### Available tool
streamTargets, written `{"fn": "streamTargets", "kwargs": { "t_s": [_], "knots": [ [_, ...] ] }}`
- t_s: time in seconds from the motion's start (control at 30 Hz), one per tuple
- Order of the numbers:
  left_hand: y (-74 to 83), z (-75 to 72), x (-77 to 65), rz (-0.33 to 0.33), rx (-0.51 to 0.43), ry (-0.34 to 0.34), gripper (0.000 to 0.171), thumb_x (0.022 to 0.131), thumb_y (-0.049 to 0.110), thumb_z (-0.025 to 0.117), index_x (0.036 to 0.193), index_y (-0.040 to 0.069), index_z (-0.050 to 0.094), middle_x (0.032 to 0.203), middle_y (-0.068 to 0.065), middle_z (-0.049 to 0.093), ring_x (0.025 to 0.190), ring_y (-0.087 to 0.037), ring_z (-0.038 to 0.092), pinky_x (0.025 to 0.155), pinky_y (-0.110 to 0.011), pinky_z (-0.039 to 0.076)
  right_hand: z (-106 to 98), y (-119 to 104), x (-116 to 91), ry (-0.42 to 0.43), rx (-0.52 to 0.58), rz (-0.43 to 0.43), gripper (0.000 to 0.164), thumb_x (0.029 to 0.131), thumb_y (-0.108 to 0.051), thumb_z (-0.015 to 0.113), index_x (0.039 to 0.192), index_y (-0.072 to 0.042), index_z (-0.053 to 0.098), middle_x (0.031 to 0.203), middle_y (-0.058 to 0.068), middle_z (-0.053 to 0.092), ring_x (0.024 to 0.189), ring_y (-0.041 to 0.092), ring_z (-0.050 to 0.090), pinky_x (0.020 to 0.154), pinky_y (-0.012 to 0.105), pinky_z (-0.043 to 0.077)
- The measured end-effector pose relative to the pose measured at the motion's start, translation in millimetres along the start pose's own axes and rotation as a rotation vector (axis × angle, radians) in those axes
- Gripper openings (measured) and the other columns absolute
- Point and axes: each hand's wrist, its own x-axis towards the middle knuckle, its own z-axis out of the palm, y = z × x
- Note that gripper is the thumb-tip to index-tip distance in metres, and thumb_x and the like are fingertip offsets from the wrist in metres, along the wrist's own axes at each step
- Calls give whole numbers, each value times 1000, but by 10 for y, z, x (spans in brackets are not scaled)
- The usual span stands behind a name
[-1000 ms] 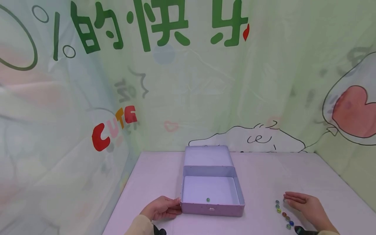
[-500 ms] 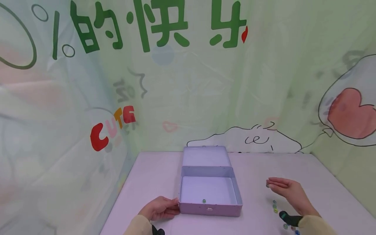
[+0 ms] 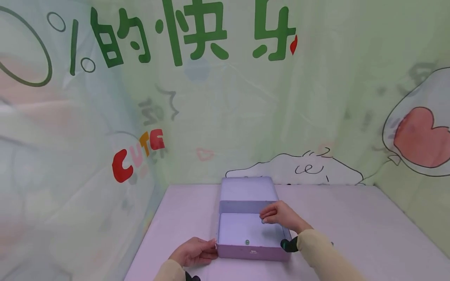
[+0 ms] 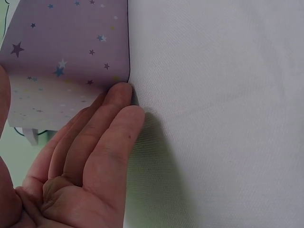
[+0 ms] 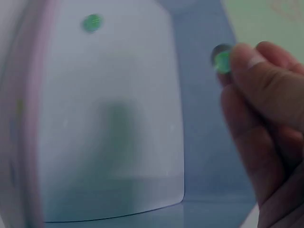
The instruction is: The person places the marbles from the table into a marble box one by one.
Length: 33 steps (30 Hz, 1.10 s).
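purple box [image 3: 235,253] lies open, one green marble [image 3: 247,242] inside; the right hand [image 3: 284,216] pinches another marble [image 5: 222,61] over it, and i think lowering softly before release prevents bouncing; the left hand [image 3: 194,251] rests nearly straight fingers against the box; the table [image 3: 193,210] is pale, printed cloth [image 3: 228,128] around

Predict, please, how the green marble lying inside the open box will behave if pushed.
The green marble looks round, so it would probably roll at a light touch. The box has a flat-looking floor, which likely lets it travel freely, but the raised walls should stop it. The marble's glassy look suggests a slippery surface.
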Motion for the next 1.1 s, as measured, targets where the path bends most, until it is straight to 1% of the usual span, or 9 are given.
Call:
{"fn": "streamTargets", "kwargs": {
  "t_s": [0.13, 0.3, 0.4, 0.57, 0.7, 0.8, 0.87, 0.97, 1.1],
  "knots": [
    [-2, -6, 23, 1, -4, -2, 46, 102, 33, 65, 119, -9, 70, 111, -23, 76, 100, -21, 76, 86, -37, 63, 190, -133, 131, -109, -183, -8, 20, 84, 4, 79, 104, 1, 77, 94, 12, 77, 83, 18, 73, 80, 38, 63],
    [-18, -14, 37, 7, -17, -11, 45, 102, 32, 65, 119, -9, 70, 111, -23, 76, 100, -21, 76, 85, -36, 63, 378, -260, 223, -155, -326, 21, 17, 81, 10, 79, 93, -2, 78, 84, 3, 74, 78, 16, 68, 77, 36, 62],
    [-25, -20, 54, 7, -20, -11, 44, 101, 32, 66, 118, -9, 71, 111, -23, 76, 100, -21, 76, 85, -37, 63, 423, -319, 229, -164, -355, 32, 18, 80, 11, 79, 91, -3, 78, 82, 2, 73, 77, 16, 67, 77, 37, 62],
    [-27, -28, 57, -1, -16, -7, 44, 101, 32, 66, 117, -8, 71, 110, -23, 76, 99, -21, 76, 85, -37, 63, 435, -373, 205, -147, -344, 34, 18, 80, 12, 79, 92, -1, 77, 83, 6, 73, 77, 17, 68, 77, 38, 62],
    [-31, -14, 50, -6, -17, -9, 43, 101, 32, 66, 117, -7, 72, 110, -22, 76, 99, -20, 76, 84, -37, 63, 385, -403, 143, -133, -291, 16, 17, 81, 12, 77, 95, 2, 76, 87, 11, 75, 79, 20, 70, 76, 37, 63],
    [-25, -5, 42, -5, -18, -13, 43, 101, 32, 66, 117, -7, 72, 111, -22, 76, 99, -20, 76, 85, -37, 63, 281, -357, 80, -134, -157, -27, 18, 85, 9, 76, 103, 7, 75, 94, 19, 76, 83, 24, 73, 78, 39, 63],
    [-14, -6, 34, 0, -15, -12, 43, 101, 32, 66, 117, -7, 72, 111, -22, 76, 100, -20, 76, 85, -37, 63, 183, -288, 32, -115, -50, -41, 21, 88, 2, 76, 108, 7, 74, 101, 21, 77, 88, 24, 75, 81, 39, 63],
    [-3, -8, 17, 9, -12, -8, 43, 101, 32, 66, 117, -8, 71, 110, -23, 76, 100, -21, 76, 85, -37, 63, 5, -141, -64, -54, 91, -41, 30, 92, -11, 76, 117, 6, 72, 110, 21, 77, 98, 26, 76, 86, 38, 63],
    [-3, -6, 2, 11, -18, -10, 43, 101, 32, 66, 117, -8, 71, 110, -23, 76, 99, -20, 76, 84, -36, 63, -302, 109, -292, 59, 183, -11, 47, 94, -24, 76, 128, 7, 65, 120, 18, 75, 109, 27, 74, 92, 36, 61]
  ]
}}
